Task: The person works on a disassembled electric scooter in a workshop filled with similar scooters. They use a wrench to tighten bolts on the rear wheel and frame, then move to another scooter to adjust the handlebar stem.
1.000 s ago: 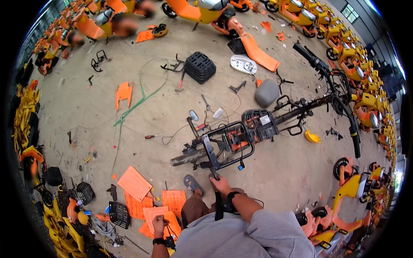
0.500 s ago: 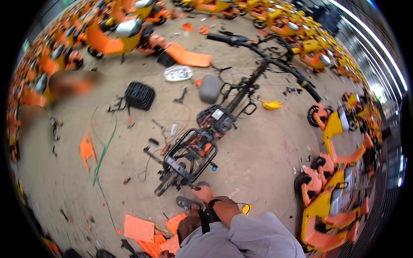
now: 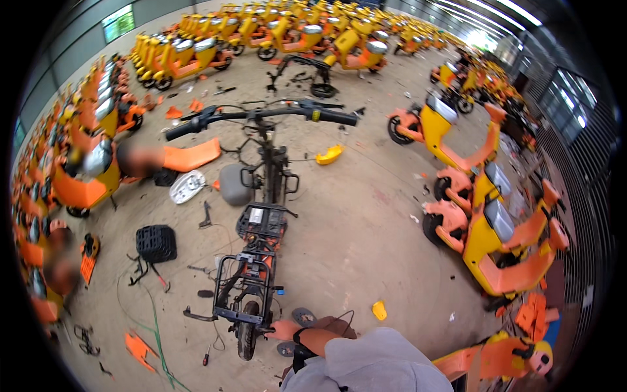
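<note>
My right hand (image 3: 282,330), with a black band at the wrist, reaches the right side of the rear wheel (image 3: 247,336) by its axle. Its fingers look closed there; what they grip is too small to make out. The wheel belongs to a stripped scooter frame (image 3: 277,173) standing upright in front of me. Above the wheel sits a black tubular rear rack (image 3: 220,297), and the handlebar (image 3: 258,115) spans the far end. A screwdriver (image 3: 206,359) lies on the floor left of the wheel. My left hand is out of sight.
Left of the frame lie a black basket (image 3: 157,244), a grey seat (image 3: 236,185), a white shell (image 3: 187,187), an orange panel (image 3: 140,349) and a green cord (image 3: 159,340). Yellow pieces lie to the right. Parked scooters (image 3: 486,228) line the right side; many more fill the back and left.
The view has swung, so the scooter frame now points nearly straight away from me instead of slanting right. My right hand stays at its rear end, now beside the wheel's axle.
</note>
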Motion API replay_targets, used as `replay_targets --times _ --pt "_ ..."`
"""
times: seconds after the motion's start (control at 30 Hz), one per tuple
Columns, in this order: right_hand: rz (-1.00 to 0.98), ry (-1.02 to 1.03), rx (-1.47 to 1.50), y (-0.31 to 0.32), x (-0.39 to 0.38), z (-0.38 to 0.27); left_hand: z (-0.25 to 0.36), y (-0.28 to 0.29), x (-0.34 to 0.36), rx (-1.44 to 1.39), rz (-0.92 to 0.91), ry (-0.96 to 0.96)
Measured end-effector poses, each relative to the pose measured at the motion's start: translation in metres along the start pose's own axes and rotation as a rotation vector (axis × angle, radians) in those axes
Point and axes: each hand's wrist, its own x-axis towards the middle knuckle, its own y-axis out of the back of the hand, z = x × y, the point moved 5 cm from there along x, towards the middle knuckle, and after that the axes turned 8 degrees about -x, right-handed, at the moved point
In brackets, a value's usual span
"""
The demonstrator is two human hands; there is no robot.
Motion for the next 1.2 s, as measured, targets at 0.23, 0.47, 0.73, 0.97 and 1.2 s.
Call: replay_targets --times 0.23,0.47,0.73,0.97,1.2 --pt "-0.096 -0.033 0.092 0.005 0.003 0.004 0.045 -0.031 0.026 0.143 -0.139 -0.04" --pt "-0.026 -0.016 0.104 -0.007 0.014 0.006 0.052 -0.04 0.035 0.206 -0.18 -0.024" --pt "-0.19 -0.009 0.17 -0.001 0.016 0.005 0.015 0.0 0.022 0.225 -0.147 0.065" --pt "-0.029 0.053 0.096 0.002 0.011 0.015 -0.017 0.037 0.024 0.216 -0.199 0.05" --pt "-0.021 -0.141 0.111 0.035 -0.005 0.145 0.072 -0.086 0.039 0.309 -0.205 -0.261"
